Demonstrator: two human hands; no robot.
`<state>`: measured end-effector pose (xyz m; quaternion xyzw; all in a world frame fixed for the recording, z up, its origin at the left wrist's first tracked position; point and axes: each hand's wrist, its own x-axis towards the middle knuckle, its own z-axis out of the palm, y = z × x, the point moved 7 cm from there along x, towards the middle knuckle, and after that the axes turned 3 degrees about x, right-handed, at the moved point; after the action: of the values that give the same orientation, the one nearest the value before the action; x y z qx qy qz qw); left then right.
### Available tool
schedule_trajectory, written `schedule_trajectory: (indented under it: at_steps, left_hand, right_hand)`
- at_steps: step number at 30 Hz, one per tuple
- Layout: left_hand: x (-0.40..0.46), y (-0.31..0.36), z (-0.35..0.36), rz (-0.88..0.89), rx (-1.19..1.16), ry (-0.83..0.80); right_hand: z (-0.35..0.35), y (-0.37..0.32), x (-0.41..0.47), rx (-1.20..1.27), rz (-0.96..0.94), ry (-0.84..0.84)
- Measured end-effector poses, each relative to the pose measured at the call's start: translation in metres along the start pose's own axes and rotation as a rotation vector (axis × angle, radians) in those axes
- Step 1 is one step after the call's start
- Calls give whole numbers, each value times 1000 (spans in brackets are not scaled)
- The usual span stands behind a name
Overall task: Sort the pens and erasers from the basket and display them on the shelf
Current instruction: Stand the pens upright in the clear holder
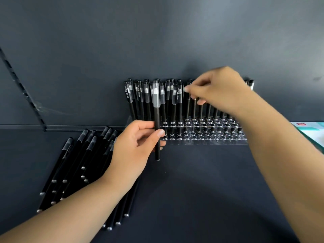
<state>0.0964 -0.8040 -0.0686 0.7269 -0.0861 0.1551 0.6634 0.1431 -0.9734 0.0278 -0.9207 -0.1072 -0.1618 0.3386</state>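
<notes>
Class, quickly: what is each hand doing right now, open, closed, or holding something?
Left hand: closed on an upright black pen, in front of the clear pen rack.
Right hand: fingertips pinch a pen standing in the rack.

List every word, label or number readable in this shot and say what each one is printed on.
"TEST 2", white print running lengthwise on the clear caps of the pens standing in the rack, repeated on a few caps; the smaller characters after it are too blurred to read.
Red mark on the teal and white box at the right edge: too small to read.
The pen in the left hand: no readable print.
</notes>
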Motion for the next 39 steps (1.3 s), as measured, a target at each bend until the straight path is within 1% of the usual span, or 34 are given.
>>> schedule_trajectory:
  at_steps: [2, 4, 7, 11, 13, 15, 16, 17, 18, 19, 21, 22, 24, 26, 29, 33, 39]
  left_hand:
    - [-1, 3, -2, 31, -1, 24]
    - [-3, 4, -2, 47, 2, 25]
    - [-4, 6, -1, 63, 15, 23]
    - [-6, 9, 0, 105, 103, -6]
    - [-5, 7, 3, 149, 216, -55]
    - [-4, 9, 7, 305, 488, -108]
    - [-4, 9, 10, 397, 622, -122]
    - [-3, 5, 14, 456, 732, -136]
    - [-2, 2, 17, 479, 828, -139]
    - [-1, -1, 18, 480, 923, -139]
    - [2, -6, 22, 417, 1073, -191]
    - [3, -11, 22, 359, 1124, -223]
    - [5, -19, 20, 264, 1198, -281]
    - [6, -20, 21, 222, 1228, -327]
    - [6, -19, 22, 241, 1244, -328]
    - [4, -20, 22, 242, 1289, -338]
    - [4, -19, 22, 226, 1288, -327]
  right_hand:
    - [-4, -9, -7, 252, 23, -64]
    - [6, -17, -14, 378, 40, -203]
    - [24, -20, -20, 406, 54, -357]
    - [41, -21, -21, 408, 56, -436]
    - [43, -22, -21, 414, 59, -453]
    - [34, -19, -19, 423, 85, -418]
    - [27, -16, -16, 413, 105, -370]
    - [17, -12, -13, 379, 122, -301]
    - [7, -7, -8, 323, 128, -213]
    - [-3, -3, -4, 257, 124, -116]
    - [-17, 0, 2, 140, 87, 60]
    - [-20, 0, 3, 98, 63, 120]
    - [-19, 0, 6, 26, 36, 184]
    - [-14, 3, 7, -11, 35, 190]
    - [-9, 8, 9, -31, 36, 177]
    - [-7, 10, 11, 32, 35, 154]
    - [12, 19, 10, -12, 82, 26]
